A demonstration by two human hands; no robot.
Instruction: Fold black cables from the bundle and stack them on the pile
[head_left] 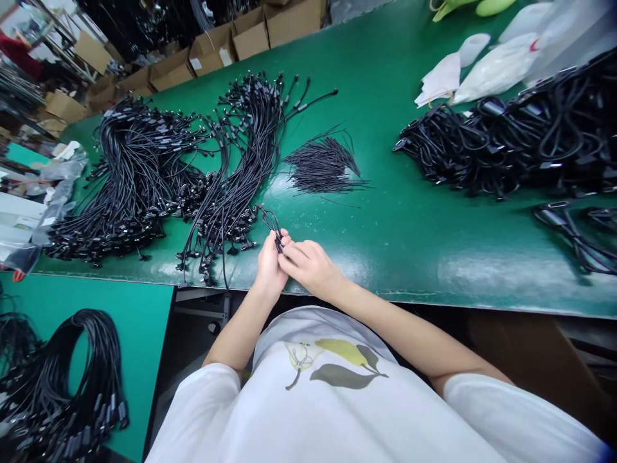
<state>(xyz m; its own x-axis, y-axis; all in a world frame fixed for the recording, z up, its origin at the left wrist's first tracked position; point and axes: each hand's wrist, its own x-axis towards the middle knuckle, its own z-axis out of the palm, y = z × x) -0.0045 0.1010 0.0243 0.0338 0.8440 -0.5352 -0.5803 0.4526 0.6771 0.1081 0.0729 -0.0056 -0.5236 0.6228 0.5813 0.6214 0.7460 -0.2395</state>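
Observation:
Over the near edge of the green table (385, 257), both my hands meet at one folded black cable (270, 220). My left hand (271, 263) is closed around it, and the cable's loop sticks up past the fingers. With its fingers bent and pressed together at the same spot, my right hand (311, 263) grips the cable's near part; whether it also pinches a thin tie is hidden. Just beyond lies a flat pile of thin black twist ties (325, 166). Left of my hands spreads a bundle of loose black cables (250, 148) with connectors at both ends.
Another big heap of black cables (130, 154) lies farther left. On the right are coiled, bundled cables (501, 141) and white plastic bags (501, 64). Cardboard boxes (250, 32) line the far edge. A lower green table (144, 321) at left holds a cable coil (103, 347).

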